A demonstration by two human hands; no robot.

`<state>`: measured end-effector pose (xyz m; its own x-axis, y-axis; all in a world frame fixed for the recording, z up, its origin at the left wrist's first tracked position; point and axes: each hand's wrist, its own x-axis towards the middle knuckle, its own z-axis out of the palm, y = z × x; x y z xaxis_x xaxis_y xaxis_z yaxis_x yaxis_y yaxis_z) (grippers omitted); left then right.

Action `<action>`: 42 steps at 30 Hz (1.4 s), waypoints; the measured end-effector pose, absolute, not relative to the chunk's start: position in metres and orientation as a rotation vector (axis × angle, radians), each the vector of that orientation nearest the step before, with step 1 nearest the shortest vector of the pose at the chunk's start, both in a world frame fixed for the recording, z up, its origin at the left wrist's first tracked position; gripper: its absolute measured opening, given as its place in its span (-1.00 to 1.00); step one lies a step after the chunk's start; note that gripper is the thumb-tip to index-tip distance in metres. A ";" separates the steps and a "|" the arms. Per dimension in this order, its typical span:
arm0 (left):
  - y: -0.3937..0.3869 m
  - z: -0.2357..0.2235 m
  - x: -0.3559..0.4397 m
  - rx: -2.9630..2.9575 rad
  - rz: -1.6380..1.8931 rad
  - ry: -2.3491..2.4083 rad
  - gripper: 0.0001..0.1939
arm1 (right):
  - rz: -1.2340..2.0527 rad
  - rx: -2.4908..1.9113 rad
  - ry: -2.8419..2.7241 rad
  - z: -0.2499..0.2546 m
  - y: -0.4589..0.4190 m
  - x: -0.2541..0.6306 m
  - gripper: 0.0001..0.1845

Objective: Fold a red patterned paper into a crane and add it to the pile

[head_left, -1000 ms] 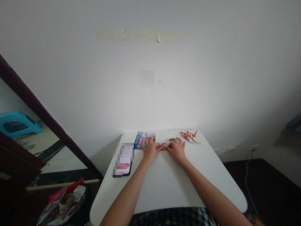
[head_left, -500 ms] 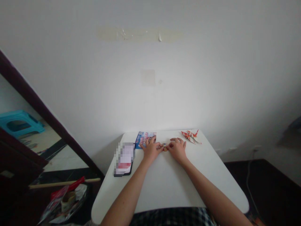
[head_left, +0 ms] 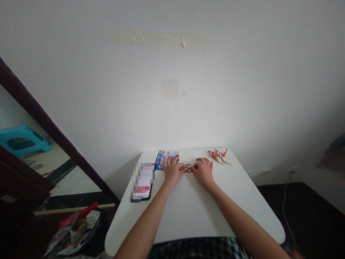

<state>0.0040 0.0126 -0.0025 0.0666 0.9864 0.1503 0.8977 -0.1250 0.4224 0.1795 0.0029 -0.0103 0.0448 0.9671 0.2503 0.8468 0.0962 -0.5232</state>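
Between my two hands, on the white table (head_left: pixel 194 212), lies a small piece of folded paper (head_left: pixel 189 170) with red, yellow and blue print. My left hand (head_left: pixel 173 172) presses its left side with the fingertips, while the thumb and other fingers spread over the lower edge of a blue printed leaflet (head_left: pixel 161 158). From the other side, my right hand (head_left: pixel 202 171) pinches the paper between thumb and forefinger, its remaining fingers loosely raised. The fingers cover much of the paper, so its exact folds cannot be made out. Red-and-white folded paper cranes (head_left: pixel 219 156) sit beyond my right hand.
A phone (head_left: pixel 144 181) with a blurred screen lies at the table's left edge. The wall (head_left: pixel 199 118) stands directly behind the table. On the floor at left are a bag of odds and ends (head_left: pixel 78 230) and a wooden stick (head_left: pixel 106 206); a blue stool (head_left: pixel 24 140) is farther off.
My right hand has shifted very slightly at the folded paper. My left hand and everything else on the table stay in place.
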 end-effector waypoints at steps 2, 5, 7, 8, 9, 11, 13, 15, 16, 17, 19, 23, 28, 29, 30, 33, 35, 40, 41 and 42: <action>0.013 -0.002 0.004 2.128 0.588 1.923 -0.83 | 0.274 -1.782 -1.824 -0.010 0.003 0.179 -0.76; 0.012 0.000 0.004 2.200 0.593 1.897 -0.85 | 0.263 -1.792 -1.824 -0.010 0.003 0.178 -0.76; 0.011 0.000 0.003 2.268 0.608 1.872 -0.85 | 0.251 -1.795 -1.829 -0.010 0.004 0.178 -0.75; 0.011 0.000 0.002 2.294 0.619 1.866 -0.85 | 0.243 -1.794 -1.837 -0.011 0.004 0.177 -0.75; 0.011 0.000 0.002 2.312 0.629 1.864 -0.84 | 0.236 -1.794 -1.848 -0.011 0.004 0.177 -0.75; 0.010 0.000 0.002 2.329 0.636 1.863 -0.81 | 0.222 -1.793 -1.871 -0.011 0.004 0.177 -0.75; 0.011 -0.002 0.002 2.323 0.631 1.869 -0.80 | 0.212 -1.793 -1.893 -0.011 0.005 0.177 -0.75; 0.012 -0.003 0.003 2.296 0.626 1.882 -0.80 | 0.201 -1.789 -1.905 -0.011 0.005 0.177 -0.74; 0.012 -0.004 0.003 2.282 0.625 1.888 -0.81 | 0.197 -1.785 -1.908 -0.011 0.005 0.178 -0.75; 0.012 -0.004 0.003 2.269 0.623 1.892 -0.81 | 0.193 -1.780 -1.906 -0.012 0.005 0.178 -0.75; 0.012 -0.004 0.003 2.252 0.619 1.892 -0.81 | 0.189 -1.765 -1.898 -0.013 0.004 0.180 -0.76; 0.012 -0.005 0.003 2.238 0.610 1.903 -0.82 | 0.192 -1.741 -1.883 -0.016 0.001 0.184 -0.81; 0.013 -0.006 0.003 2.219 0.604 1.904 -0.83 | 0.213 -1.761 -1.902 -0.013 0.000 0.184 -0.82; 0.013 -0.006 0.003 2.215 0.604 1.901 -0.83 | 0.216 -1.768 -1.910 -0.012 0.001 0.183 -0.81; 0.013 -0.006 0.003 2.209 0.602 1.898 -0.83 | 0.219 -1.774 -1.917 -0.011 0.001 0.182 -0.79; 0.013 -0.005 0.002 2.192 0.594 1.898 -0.82 | 0.227 -1.789 -1.930 -0.009 0.002 0.179 -0.76; 0.013 -0.005 0.003 2.187 0.595 1.898 -0.81 | 0.235 -1.796 -1.931 -0.008 0.002 0.179 -0.75; 0.012 -0.003 0.003 2.181 0.584 1.902 -0.81 | 0.242 -1.832 -1.936 -0.005 0.002 0.177 -0.73; 0.013 -0.003 0.003 2.179 0.582 1.906 -0.81 | 0.241 -1.839 -1.940 -0.005 0.002 0.177 -0.72; 0.013 -0.002 0.003 2.177 0.582 1.909 -0.80 | 0.239 -1.844 -1.943 -0.004 0.002 0.176 -0.71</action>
<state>0.0033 0.0126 -0.0025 0.0949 0.9814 0.1671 0.9078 -0.1542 0.3900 0.1765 0.0017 -0.0038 -0.0063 0.9798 0.1997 0.9020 0.0918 -0.4218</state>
